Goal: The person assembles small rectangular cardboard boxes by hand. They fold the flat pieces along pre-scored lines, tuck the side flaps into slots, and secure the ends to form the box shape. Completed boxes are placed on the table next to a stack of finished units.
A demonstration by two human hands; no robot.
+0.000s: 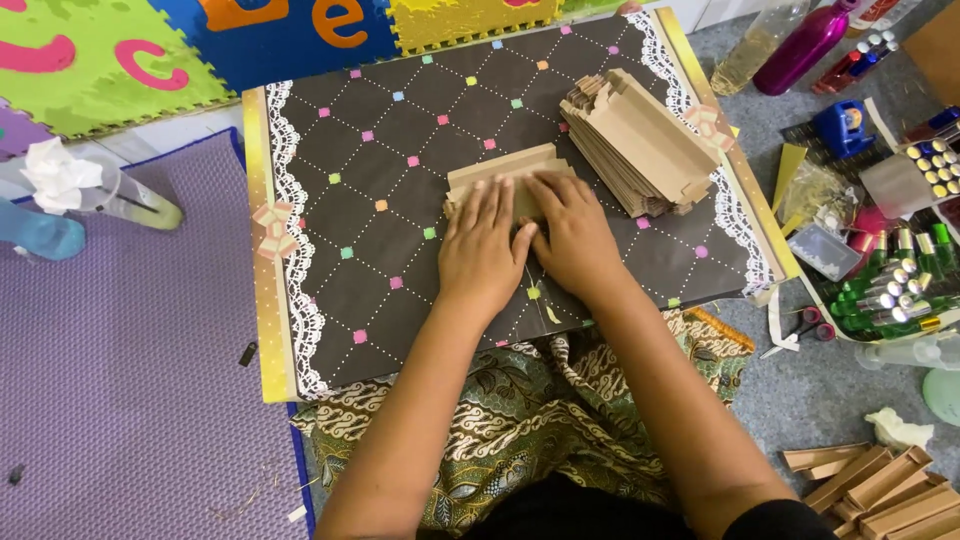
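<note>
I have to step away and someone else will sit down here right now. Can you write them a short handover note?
Left hand and right hand: both flat, palms down, pressing a flat brown cardboard blank on the dark patterned board.
Stack of flat blanks: on the board, right of the hands.
Done: several folded brown boxes lie on the floor, lower right.
Left: the stack still looks unfolded.

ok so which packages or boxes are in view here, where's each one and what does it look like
Flat brown cardboard box blank: under both hands, board centre, tan.
Stack of flat brown box blanks: board's right, fanned.
Folded long brown cardboard boxes: bottom right floor, piled.
Small green roll-on bottles: right edge, silver caps.
Magenta bottle: top right, lying.
</note>
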